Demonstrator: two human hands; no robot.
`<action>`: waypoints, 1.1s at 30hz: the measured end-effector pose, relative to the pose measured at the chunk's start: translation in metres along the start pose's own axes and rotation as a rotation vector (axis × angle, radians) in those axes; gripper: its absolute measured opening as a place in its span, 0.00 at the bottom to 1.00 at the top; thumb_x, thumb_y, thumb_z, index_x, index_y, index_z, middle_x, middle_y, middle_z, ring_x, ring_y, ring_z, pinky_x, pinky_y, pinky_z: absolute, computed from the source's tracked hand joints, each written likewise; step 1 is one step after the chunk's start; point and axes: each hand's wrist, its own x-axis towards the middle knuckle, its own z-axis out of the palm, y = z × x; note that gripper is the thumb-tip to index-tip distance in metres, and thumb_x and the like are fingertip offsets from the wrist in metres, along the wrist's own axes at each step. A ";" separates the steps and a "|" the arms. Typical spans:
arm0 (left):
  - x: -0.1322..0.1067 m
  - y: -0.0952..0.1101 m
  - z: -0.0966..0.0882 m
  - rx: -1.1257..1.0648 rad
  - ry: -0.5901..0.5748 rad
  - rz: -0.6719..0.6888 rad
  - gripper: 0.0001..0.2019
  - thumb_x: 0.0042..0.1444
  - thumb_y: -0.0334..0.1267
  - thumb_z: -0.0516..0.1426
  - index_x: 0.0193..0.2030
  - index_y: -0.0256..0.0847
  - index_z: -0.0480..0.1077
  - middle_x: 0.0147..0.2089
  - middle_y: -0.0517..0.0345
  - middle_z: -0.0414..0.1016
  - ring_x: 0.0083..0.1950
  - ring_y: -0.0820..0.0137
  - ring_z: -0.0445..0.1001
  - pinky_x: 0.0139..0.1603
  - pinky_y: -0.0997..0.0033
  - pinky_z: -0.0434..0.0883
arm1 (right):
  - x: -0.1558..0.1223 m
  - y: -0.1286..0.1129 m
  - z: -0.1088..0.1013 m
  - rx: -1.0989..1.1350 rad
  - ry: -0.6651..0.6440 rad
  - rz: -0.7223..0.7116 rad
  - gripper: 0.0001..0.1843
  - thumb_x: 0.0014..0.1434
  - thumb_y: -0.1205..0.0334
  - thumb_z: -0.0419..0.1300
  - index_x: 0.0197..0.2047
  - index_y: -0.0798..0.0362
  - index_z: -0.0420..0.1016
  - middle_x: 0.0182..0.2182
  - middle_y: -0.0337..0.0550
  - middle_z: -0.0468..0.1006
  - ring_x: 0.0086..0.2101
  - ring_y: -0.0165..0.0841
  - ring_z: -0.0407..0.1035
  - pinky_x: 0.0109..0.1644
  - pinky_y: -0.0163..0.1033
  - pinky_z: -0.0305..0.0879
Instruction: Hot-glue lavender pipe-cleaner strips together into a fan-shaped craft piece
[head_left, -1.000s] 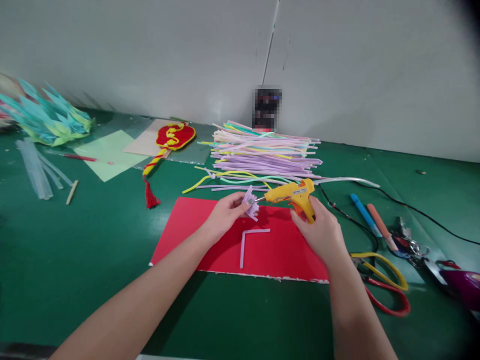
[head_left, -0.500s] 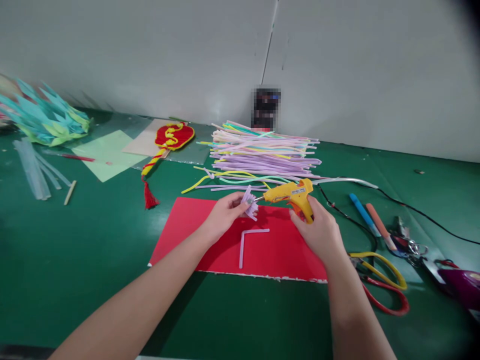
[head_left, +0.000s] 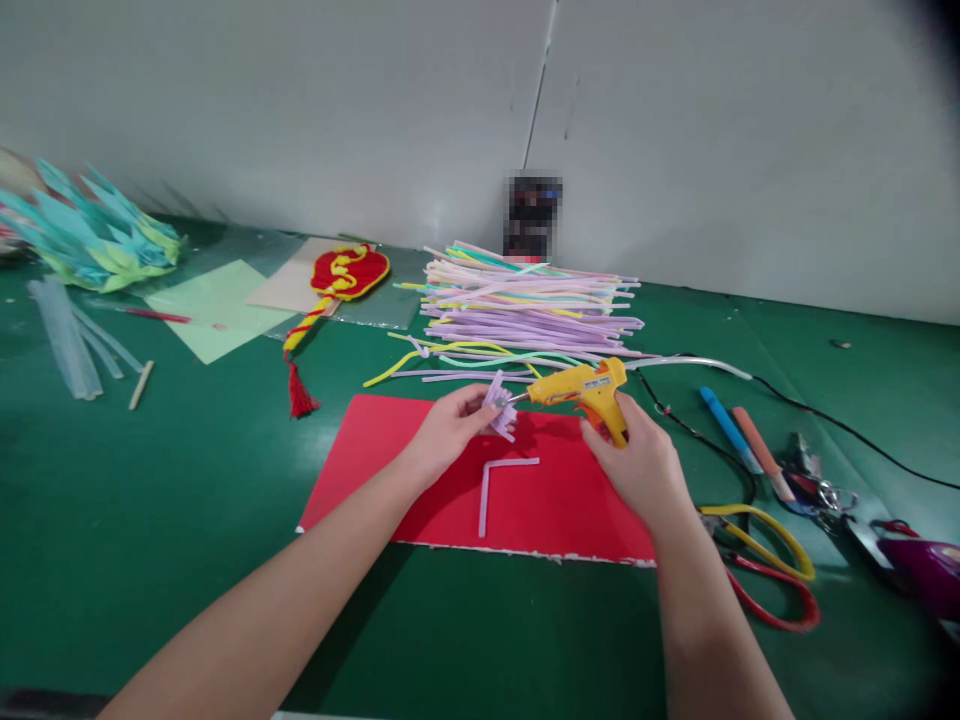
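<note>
A small bunch of folded lilac pipe cleaners [head_left: 501,418] is pinched in my left hand [head_left: 454,430], partly covered by the fingers. My right hand [head_left: 643,455] is wrapped around the handle of a yellow hot glue gun [head_left: 576,385]. The gun points left, its metal nozzle at the lilac bunch; whether glue is coming out is too small to tell. Beneath both hands lies a red board [head_left: 427,500] with a ragged white front edge. On it rests one bent lilac pipe cleaner [head_left: 485,498] shaped like a corner.
Behind the board lies a heap of pastel pipe cleaners [head_left: 529,300]. A red and yellow fan-shaped ornament [head_left: 350,273] with a tassel is to its left. Glue sticks [head_left: 67,345] lie far left. Scissors [head_left: 772,540], markers [head_left: 727,428] and a black cord [head_left: 847,420] occupy the right.
</note>
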 end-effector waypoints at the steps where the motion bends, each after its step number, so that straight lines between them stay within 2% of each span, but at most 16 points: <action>1: 0.000 0.000 0.000 0.001 0.002 -0.001 0.10 0.51 0.40 0.58 0.38 0.37 0.69 0.34 0.56 0.73 0.36 0.70 0.72 0.40 0.69 0.69 | 0.000 0.000 0.000 0.002 0.000 -0.002 0.20 0.53 0.50 0.52 0.46 0.51 0.65 0.34 0.45 0.73 0.30 0.35 0.67 0.29 0.36 0.58; 15: 0.000 0.000 0.000 0.020 0.005 -0.011 0.10 0.51 0.40 0.58 0.39 0.37 0.69 0.35 0.56 0.74 0.36 0.69 0.72 0.41 0.66 0.69 | 0.000 0.000 0.000 0.034 -0.008 -0.008 0.20 0.54 0.50 0.52 0.46 0.51 0.64 0.32 0.43 0.73 0.27 0.33 0.65 0.29 0.35 0.57; 26: 0.000 0.001 0.000 0.023 -0.007 -0.002 0.10 0.51 0.40 0.57 0.39 0.37 0.69 0.36 0.55 0.74 0.36 0.70 0.72 0.42 0.66 0.69 | 0.001 0.000 0.000 0.044 0.014 -0.006 0.21 0.54 0.49 0.51 0.47 0.52 0.65 0.35 0.47 0.74 0.31 0.37 0.67 0.31 0.38 0.59; 33: -0.001 0.003 0.001 0.032 -0.005 -0.011 0.10 0.52 0.40 0.57 0.39 0.37 0.69 0.35 0.56 0.73 0.36 0.71 0.72 0.41 0.68 0.69 | 0.001 0.000 0.000 0.042 -0.008 0.018 0.21 0.54 0.49 0.51 0.47 0.52 0.65 0.33 0.45 0.73 0.28 0.35 0.66 0.30 0.37 0.58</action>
